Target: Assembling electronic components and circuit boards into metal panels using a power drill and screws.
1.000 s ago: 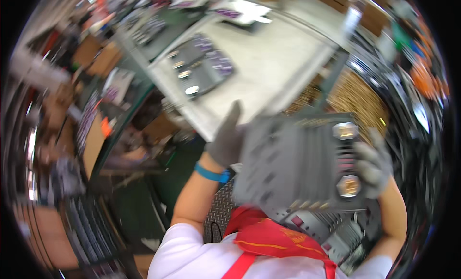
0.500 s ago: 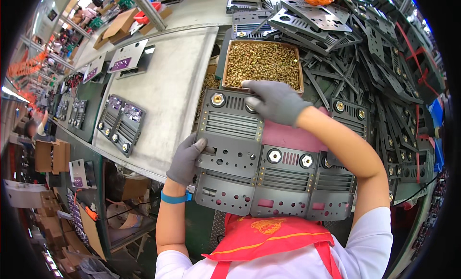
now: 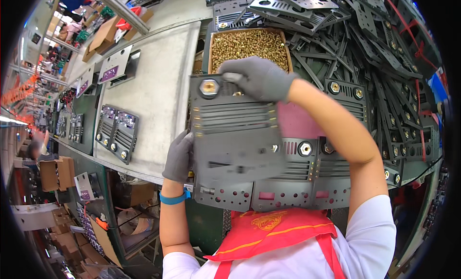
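A dark grey slotted metal panel point(image 3: 235, 135) is raised and tilted above other panels, its lower part blurred. A hex nut with a brass centre point(image 3: 209, 88) sits at its upper left corner. My gloved right hand point(image 3: 257, 77) is closed over the panel's top edge, hiding the upper right corner. At the left edge my gloved left hand point(image 3: 179, 158) curls against the panel, its fingers partly hidden. Beneath and to the right lie similar panels point(image 3: 293, 195), side by side, with a pink surface point(image 3: 300, 120) showing behind them.
Beyond my right hand stands a box of small brass parts point(image 3: 249, 43). Dark metal panels and strips point(image 3: 384, 87) are heaped at the right and back. On the pale worktop point(image 3: 158, 87) at left lie finished-looking panels with circuit boards point(image 3: 117, 132). A metal post point(image 3: 120, 10) rises at the back left.
The upper panel has lifted and tilted off the panels below. My right hand has moved left and closed over its top edge; my left hand stays at its left edge. The whole view has shifted slightly.
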`<state>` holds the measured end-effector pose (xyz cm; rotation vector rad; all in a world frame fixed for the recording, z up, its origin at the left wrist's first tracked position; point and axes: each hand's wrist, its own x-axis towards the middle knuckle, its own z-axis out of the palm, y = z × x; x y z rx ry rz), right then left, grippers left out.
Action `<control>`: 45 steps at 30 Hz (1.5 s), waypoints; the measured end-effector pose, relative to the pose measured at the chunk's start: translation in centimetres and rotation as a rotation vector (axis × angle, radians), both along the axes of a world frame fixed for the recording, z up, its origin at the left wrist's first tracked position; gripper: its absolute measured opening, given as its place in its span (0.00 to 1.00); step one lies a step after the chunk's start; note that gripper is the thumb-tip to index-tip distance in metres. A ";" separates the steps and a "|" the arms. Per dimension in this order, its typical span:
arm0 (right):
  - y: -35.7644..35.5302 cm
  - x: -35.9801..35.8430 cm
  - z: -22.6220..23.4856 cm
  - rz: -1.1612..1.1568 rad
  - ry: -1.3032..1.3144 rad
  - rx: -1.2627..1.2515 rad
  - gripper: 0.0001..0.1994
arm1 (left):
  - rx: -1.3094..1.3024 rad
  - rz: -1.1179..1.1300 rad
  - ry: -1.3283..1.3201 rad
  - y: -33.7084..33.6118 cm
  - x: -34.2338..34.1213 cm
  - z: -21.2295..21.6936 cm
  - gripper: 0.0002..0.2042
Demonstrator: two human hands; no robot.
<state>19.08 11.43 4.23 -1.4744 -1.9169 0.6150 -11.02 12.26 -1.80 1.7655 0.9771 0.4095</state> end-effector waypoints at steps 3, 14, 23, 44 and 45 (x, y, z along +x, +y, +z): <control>-1.9 4.8 -2.2 0.125 -0.030 -0.119 0.13 | -0.165 0.390 0.190 -0.4 1.8 0.7 0.18; -6.1 7.1 -6.1 -0.274 -0.255 -0.279 0.11 | 0.305 0.265 0.487 0.1 2.0 -0.4 0.17; -13.0 10.1 -1.4 -0.601 -0.519 0.124 0.12 | 0.282 0.182 0.400 -0.5 1.4 0.2 0.19; -24.7 17.6 -8.1 -0.852 -0.657 -0.350 0.23 | 0.873 0.327 0.305 -6.9 -3.6 4.6 0.19; -25.3 17.8 -8.2 -0.823 -0.621 -0.318 0.23 | 0.673 0.460 0.314 -8.9 -3.9 5.8 0.19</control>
